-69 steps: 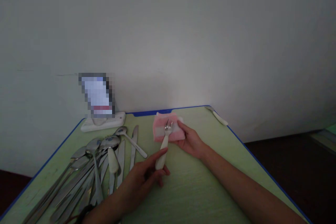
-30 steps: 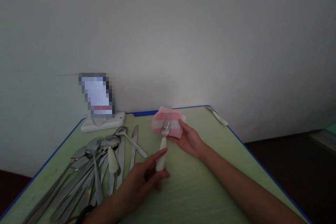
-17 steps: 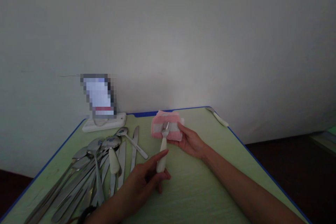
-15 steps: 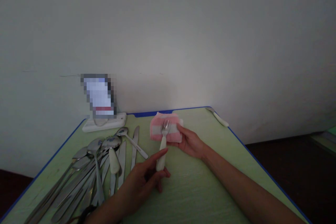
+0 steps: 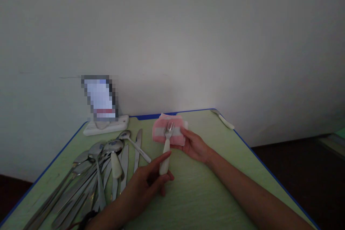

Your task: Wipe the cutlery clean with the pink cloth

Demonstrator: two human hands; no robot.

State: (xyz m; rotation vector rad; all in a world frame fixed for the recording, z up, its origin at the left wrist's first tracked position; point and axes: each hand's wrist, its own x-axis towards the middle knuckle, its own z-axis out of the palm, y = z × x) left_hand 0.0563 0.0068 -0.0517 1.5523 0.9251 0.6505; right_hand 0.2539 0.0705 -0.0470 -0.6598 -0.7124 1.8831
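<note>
My left hand (image 5: 149, 179) grips a fork (image 5: 166, 151) by its pale, cream-coloured handle, with the metal tines pointing away from me. Behind the tines is a folded cloth (image 5: 159, 131) with pink and white stripes. At its right edge my right hand (image 5: 195, 145) pinches the cloth, thumb in front and fingers behind. The fork's head overlaps the cloth in view; whether they touch I cannot tell. To the left of my left hand lies a heap of metal cutlery (image 5: 91, 176), spoons and knives among it, partly hidden by my forearm.
A second pale-handled fork or spoon (image 5: 225, 120) lies at the table's far right corner. A phone with a blurred screen (image 5: 101, 97) leans on a white power strip (image 5: 107, 125) at the back left. The green table (image 5: 210, 194) has blue edging and meets a grey wall (image 5: 188, 43).
Both hands, the fork and the cloth keep nearly the same pose. The whole view has shifted very slightly, and the cloth sits a touch higher.
</note>
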